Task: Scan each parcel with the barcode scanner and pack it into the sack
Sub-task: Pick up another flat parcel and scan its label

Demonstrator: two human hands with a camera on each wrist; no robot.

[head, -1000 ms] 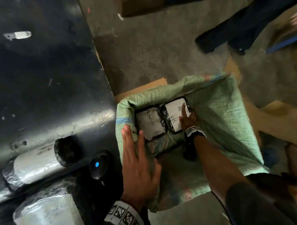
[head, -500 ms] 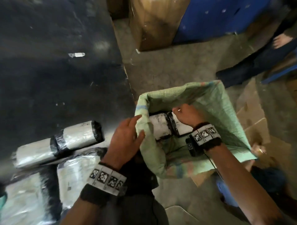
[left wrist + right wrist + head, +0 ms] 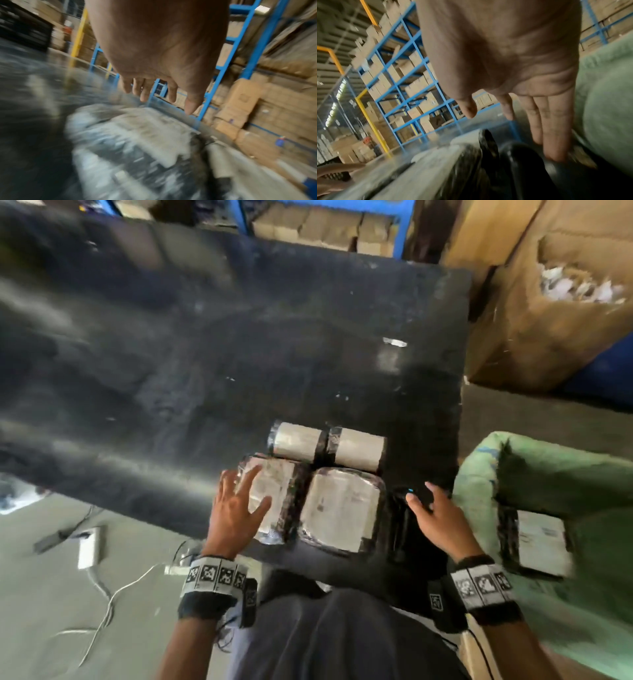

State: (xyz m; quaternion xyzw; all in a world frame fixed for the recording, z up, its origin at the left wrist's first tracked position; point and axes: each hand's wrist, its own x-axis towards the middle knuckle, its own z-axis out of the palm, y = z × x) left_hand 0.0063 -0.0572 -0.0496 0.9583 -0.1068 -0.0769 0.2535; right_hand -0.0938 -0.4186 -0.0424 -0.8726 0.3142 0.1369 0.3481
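Black surface (image 3: 239, 354): parcels bunched at its near right corner — bare room behind and left.
Green sack (image 3: 479, 474): off the right edge, mouth up, one parcel (image 3: 541, 539) inside.
Roll parcel (image 3: 329, 445): long axis left–right.
Flat parcels (image 3: 339, 515): side by side.
Scanner (image 3: 400, 525): right of them.
Hands: left hand (image 3: 236, 508) spread above the left flat parcel; right hand (image 3: 435, 515) open over scanner — neither holds anything.
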